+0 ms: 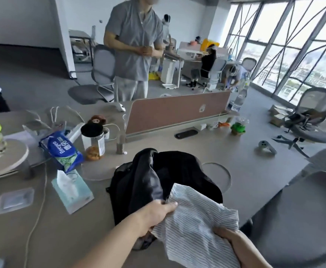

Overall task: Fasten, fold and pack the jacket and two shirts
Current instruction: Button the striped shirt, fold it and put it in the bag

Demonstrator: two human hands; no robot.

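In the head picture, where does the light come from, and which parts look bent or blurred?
Head view: daylight comes from the windows on the right, washed out by glare; the wide lens curves their frames and the desk edge; the striped shirt and the left hand and right hand holding it look slightly soft.

The grey table (pixel 226 151) carried a black bag (pixel 177 171), perhaps a backpack, 1 tissue box (pixel 73 190), 1 wipes pack (pixel 61 149), 1 jar (pixel 93 144) and 1 phone (pixel 186 133).
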